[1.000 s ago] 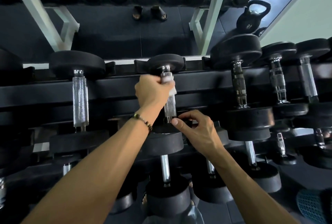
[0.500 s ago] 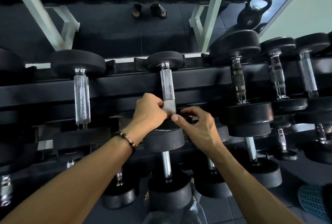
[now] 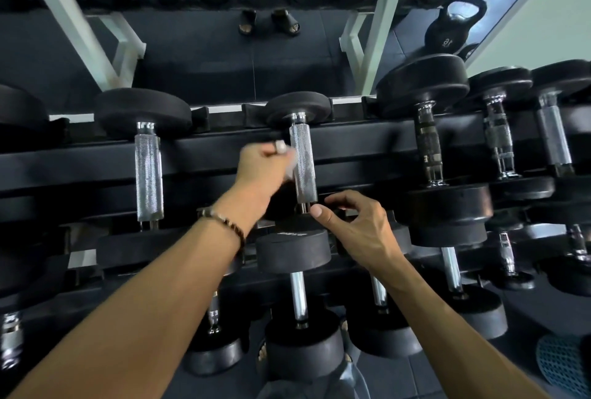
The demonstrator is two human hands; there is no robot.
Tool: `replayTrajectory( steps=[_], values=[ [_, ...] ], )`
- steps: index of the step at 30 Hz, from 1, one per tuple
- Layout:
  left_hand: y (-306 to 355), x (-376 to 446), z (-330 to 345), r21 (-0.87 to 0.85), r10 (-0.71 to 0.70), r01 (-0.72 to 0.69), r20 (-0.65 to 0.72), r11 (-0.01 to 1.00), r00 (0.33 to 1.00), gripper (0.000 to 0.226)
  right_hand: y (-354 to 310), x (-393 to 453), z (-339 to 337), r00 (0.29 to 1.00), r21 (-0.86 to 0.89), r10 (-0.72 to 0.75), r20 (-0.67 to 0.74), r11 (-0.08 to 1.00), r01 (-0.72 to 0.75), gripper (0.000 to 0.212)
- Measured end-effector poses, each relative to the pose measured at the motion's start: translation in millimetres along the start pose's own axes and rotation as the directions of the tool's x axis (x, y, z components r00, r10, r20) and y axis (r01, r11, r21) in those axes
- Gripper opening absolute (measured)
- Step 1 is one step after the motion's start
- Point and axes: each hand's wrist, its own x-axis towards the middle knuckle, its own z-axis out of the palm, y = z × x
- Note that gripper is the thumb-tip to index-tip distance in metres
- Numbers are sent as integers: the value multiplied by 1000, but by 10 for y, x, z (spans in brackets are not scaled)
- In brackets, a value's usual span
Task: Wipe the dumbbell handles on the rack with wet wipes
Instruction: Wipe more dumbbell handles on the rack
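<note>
Left hand (image 3: 259,164) grip around wet wipe (image 3: 289,164) beside dumbbell handle (image 3: 303,163) on rack (image 3: 351,143); right hand (image 3: 358,232) loose.

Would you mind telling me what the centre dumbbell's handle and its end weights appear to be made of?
The handle looks like bright metal, probably chromed steel: silvery, with a fine knurled texture. The end weights look like matte black rubber or a rubber coating: dull, no shine. What lies beneath the coating cannot be told.

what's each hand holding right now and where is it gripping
The left hand grips a crumpled wet wipe in its fingers, beside the dumbbell handle. The right hand holds nothing.
</note>
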Motion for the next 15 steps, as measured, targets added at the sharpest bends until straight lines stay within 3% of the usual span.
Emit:
replayTrajectory(
  steps=[3, 5, 8, 10, 15],
  values=[
    [194, 269, 103, -246, -75, 52, -85, 968, 994, 24, 13, -1, 8, 1000, -5, -13, -9, 1000, 13, 60],
    [159, 213, 126, -337, -151, 144, 6, 931, 989, 20, 4, -13, 11, 1000, -6, -11, -8, 1000, 11, 61],
    [-11, 61, 19, -237, -200, 245, 197, 940, 960, 20, -4, -8, -3, 1000, -18, -8, 4, 1000, 8, 61],
    [-28, 43, -15, -145, -191, 231, 247, 962, 950, 23, -3, -5, -8, 1000, -16, -10, 0, 1000, 10, 60],
    [289, 273, 99, -412, -170, 223, 162, 883, 972, 27, 1, -17, -6, 1000, 5, -2, 4, 1000, 2, 56]
  ],
)
